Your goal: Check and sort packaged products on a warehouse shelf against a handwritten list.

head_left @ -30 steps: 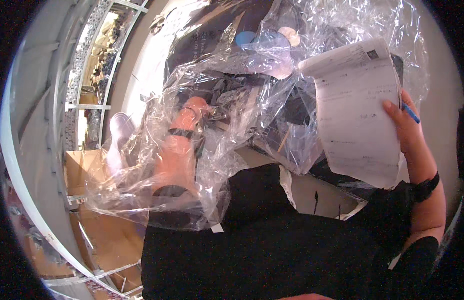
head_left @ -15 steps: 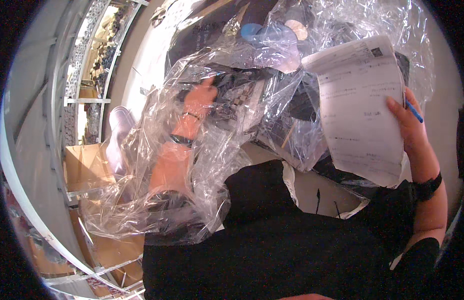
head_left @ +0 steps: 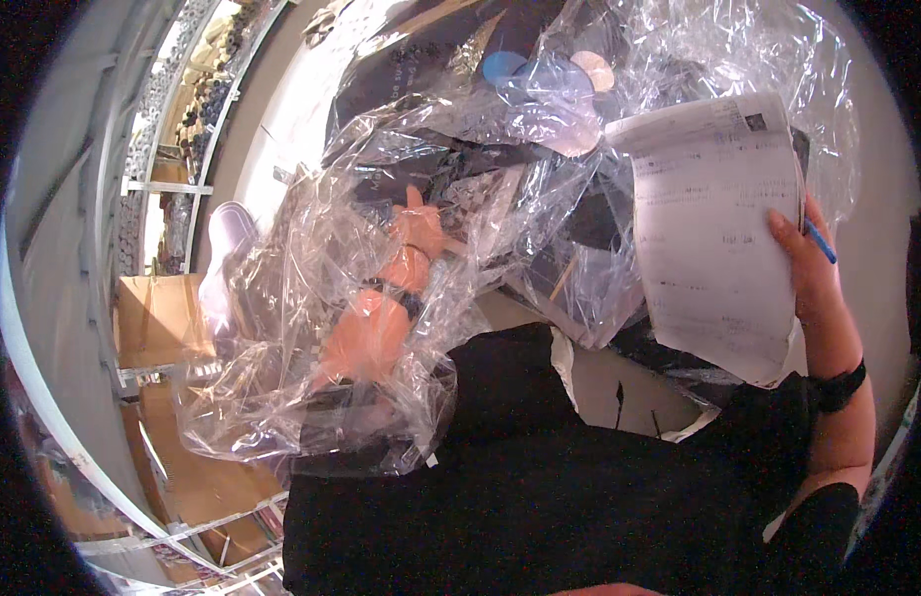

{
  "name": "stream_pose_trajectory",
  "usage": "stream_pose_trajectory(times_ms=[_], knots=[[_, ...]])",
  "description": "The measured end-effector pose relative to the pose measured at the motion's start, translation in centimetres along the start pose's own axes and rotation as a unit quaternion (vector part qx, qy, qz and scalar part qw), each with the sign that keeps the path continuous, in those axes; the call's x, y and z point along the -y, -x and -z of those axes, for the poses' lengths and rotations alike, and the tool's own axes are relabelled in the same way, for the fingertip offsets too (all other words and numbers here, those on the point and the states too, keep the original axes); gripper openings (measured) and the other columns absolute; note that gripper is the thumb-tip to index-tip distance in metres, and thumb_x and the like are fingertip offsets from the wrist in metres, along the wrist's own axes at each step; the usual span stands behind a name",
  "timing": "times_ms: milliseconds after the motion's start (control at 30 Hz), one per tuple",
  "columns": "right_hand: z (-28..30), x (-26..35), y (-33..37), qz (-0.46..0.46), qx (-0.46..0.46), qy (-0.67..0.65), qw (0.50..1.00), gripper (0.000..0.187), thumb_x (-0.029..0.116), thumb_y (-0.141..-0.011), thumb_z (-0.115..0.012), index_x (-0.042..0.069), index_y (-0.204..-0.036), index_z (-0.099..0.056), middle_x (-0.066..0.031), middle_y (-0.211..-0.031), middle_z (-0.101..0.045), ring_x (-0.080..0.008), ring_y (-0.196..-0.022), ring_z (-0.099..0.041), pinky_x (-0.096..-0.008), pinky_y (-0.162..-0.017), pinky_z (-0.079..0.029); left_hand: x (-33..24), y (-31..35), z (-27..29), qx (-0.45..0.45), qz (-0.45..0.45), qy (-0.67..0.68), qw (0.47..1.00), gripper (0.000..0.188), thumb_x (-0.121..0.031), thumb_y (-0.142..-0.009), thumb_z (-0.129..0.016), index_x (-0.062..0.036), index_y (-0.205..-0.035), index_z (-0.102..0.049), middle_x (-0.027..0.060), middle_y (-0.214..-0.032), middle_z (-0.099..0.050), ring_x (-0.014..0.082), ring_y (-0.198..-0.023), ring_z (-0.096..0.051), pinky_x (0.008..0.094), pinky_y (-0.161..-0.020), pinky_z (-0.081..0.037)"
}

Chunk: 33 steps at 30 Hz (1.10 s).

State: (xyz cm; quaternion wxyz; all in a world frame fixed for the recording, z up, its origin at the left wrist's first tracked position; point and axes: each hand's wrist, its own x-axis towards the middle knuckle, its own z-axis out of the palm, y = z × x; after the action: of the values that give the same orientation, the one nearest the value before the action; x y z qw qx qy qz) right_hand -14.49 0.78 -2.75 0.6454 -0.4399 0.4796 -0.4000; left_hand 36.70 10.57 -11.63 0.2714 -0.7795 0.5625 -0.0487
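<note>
My left hand [head_left: 418,228] reaches forward inside a heap of crumpled clear plastic wrap [head_left: 311,328], seen through the film, fingers spread among dark packaged items [head_left: 450,159]. A dark band sits on that wrist. My right hand [head_left: 804,260] holds a sheaf of white printed paper [head_left: 713,228] upright at the right, with a blue pen [head_left: 820,241] pinched between the fingers. A black band circles the right wrist [head_left: 840,385].
More clear plastic [head_left: 699,50] covers dark goods at the top, with a blue round piece [head_left: 505,68] and a pale disc [head_left: 591,70]. Cardboard boxes [head_left: 157,318] and metal shelving [head_left: 162,184] stand at the left. My black top [head_left: 540,477] fills the bottom.
My left hand has pushed further forward and up into the plastic, fingers now spread. The paper in my right hand has barely shifted.
</note>
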Motion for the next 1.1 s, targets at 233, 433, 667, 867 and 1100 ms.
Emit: stream_pose_trajectory(times_ms=[233, 433, 667, 867, 1100], knots=[[1.1, -0.5, -0.1, -0.003, 0.015, 0.005, 1.0, 0.046, 0.016, -0.085, -0.064, 0.002, -0.125, -0.048, -0.0111, -0.111, -0.061, -0.0203, -0.095, -0.06, -0.0329, -0.083, -0.049, 6.1, 4.0, -5.1, -0.048, -0.063, 0.057, 0.995, 0.03, -0.026, -0.078, -0.058, -0.0017, -0.094, -0.065, 0.0237, -0.101, -0.061, 0.037, -0.092, -0.061, 0.0453, -0.078, -0.049], [-0.8, 0.2, -0.9, 0.002, 0.044, -0.003, 0.999, 0.043, 0.014, -0.087, -0.062, 0.003, -0.125, -0.049, -0.0101, -0.109, -0.061, -0.0194, -0.092, -0.06, -0.0321, -0.08, -0.05, 16.8, -12.1, 7.1, -0.143, -0.05, 0.072, 0.986, 0.028, -0.024, -0.081, -0.052, -0.0001, -0.093, -0.063, 0.0238, -0.099, -0.06, 0.0361, -0.089, -0.06, 0.0438, -0.076, -0.047], [0.8, -0.6, -0.5, -0.003, 0.011, -0.016, 1.0, 0.044, 0.013, -0.086, -0.062, 0.003, -0.127, -0.048, -0.0104, -0.11, -0.061, -0.0199, -0.093, -0.061, -0.033, -0.082, -0.05, 11.5, -3.8, 6.5, -0.154, -0.169, 0.265, 0.937, 0.025, -0.019, -0.084, -0.047, -0.0007, -0.092, -0.063, 0.0213, -0.1, -0.06, 0.0378, -0.091, -0.059, 0.043, -0.076, -0.047], [0.6, -0.7, -0.6, -0.005, 0.002, -0.032, 0.999, 0.044, 0.013, -0.086, -0.063, 0.003, -0.126, -0.048, -0.0112, -0.11, -0.061, -0.0208, -0.094, -0.06, -0.033, -0.082, -0.05, 4.9, 2.6, 8.8, -0.035, -0.129, 0.123, 0.983, 0.024, -0.02, -0.084, -0.05, -0.0038, -0.095, -0.064, 0.0188, -0.11, -0.057, 0.0361, -0.103, -0.055, 0.043, -0.085, -0.044], [1.4, -1.0, 0.2, -0.005, -0.038, -0.018, 0.999, 0.044, 0.012, -0.085, -0.064, 0.002, -0.125, -0.048, -0.0114, -0.109, -0.062, -0.0206, -0.092, -0.061, -0.0335, -0.08, -0.051, -0.4, -1.3, 10.2, 0.124, -0.102, -0.049, 0.986, 0.023, -0.021, -0.084, -0.054, -0.0075, -0.099, -0.066, 0.0158, -0.123, -0.054, 0.034, -0.117, -0.05, 0.043, -0.095, -0.042]])
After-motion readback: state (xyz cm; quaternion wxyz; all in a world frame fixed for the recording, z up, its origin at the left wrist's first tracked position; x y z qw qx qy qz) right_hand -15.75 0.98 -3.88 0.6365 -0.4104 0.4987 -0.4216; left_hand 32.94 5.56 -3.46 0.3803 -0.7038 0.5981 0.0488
